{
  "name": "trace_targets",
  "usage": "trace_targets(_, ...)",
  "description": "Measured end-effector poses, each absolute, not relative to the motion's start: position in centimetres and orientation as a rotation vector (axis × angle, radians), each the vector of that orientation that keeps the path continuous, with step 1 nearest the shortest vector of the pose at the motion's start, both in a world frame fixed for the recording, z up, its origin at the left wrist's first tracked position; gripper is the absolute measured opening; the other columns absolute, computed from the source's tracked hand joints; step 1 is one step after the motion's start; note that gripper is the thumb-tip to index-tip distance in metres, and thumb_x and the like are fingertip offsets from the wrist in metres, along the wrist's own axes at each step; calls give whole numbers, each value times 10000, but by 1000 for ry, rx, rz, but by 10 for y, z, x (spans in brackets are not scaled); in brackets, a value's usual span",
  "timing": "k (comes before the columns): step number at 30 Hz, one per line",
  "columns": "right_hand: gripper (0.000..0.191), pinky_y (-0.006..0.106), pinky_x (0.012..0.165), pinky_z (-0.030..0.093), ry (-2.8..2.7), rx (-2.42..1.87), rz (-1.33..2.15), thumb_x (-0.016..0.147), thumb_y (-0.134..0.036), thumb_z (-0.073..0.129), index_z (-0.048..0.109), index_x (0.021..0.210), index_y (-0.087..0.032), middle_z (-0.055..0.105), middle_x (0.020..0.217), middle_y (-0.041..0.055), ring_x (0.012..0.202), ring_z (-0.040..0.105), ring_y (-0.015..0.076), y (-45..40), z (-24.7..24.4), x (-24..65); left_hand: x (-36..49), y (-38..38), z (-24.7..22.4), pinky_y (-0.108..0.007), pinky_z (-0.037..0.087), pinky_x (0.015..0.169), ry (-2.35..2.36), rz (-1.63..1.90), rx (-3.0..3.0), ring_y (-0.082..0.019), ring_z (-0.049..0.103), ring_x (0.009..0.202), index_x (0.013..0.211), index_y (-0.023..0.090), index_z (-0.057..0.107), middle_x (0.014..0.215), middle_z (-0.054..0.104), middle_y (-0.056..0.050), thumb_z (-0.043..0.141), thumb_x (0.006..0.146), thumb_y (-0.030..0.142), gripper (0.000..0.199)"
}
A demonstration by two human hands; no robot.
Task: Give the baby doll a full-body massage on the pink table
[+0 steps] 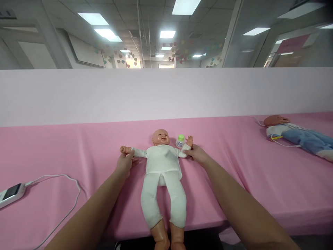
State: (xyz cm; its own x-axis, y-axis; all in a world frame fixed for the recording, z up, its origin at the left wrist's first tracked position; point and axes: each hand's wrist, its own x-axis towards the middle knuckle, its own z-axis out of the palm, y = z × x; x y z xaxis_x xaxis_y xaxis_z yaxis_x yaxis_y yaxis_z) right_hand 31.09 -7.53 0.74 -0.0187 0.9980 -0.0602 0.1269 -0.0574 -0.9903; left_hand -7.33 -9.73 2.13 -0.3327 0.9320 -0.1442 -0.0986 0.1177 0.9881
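Observation:
A baby doll (162,161) in a white cloth body and trousers lies on its back, head toward the wall and feet over the near edge. Both its arms are stretched out to the sides. My left hand (126,163) is closed around the doll's forearm on the left, thumb on top at the wrist. On the other side my right hand (198,154) grips the doll's right-hand sleeve near the wrist between thumb and fingers. A small bottle with a green cap (180,141) stands just behind that arm.
Pink cloth (104,139) covers the table. At left lies a white handheld device (11,195) with a cable (75,201). A second doll (299,135) in blue and white lies far right, with thin tubing. A low white wall (166,93) runs behind, glass above it.

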Motion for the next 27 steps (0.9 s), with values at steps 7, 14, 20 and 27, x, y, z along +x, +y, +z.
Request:
trace_targets(7,258,246,420,383,-1272,-1528,1127,725,-289,792,730,954,-188,685,644,30,524,590,171,-75,5,320,-82,-91,22,-387,662,800,1556,1335,730,-268,789,872,1074,204,585,1068,733,-158,757,867,367,314)
trace_targets(14,281,302,530,518,-1229,-1466,973,740,-315,760,713,1006,-237,740,829,41,675,675,218,-74,6,311,-73,-100,30,-412,653,840,1492,1449,892,-279,767,1008,1090,209,611,1157,740,-136,748,870,396,319)
trace_targets(20,383,354,728,574,-1471,-1324,582,808,-366,736,696,1176,-265,743,936,16,802,689,229,-90,22,281,-43,-124,38,-431,597,914,1617,1401,1597,-299,742,1075,1207,242,642,1145,765,-84,672,913,405,337)
trace_targets(27,433,390,869,563,-2116,-965,215,769,-40,596,732,1122,-252,732,1141,67,1035,679,255,-109,28,253,-28,-130,28,-497,455,1170,1494,952,2443,-305,582,1385,1387,264,642,1431,680,-80,551,974,313,426)
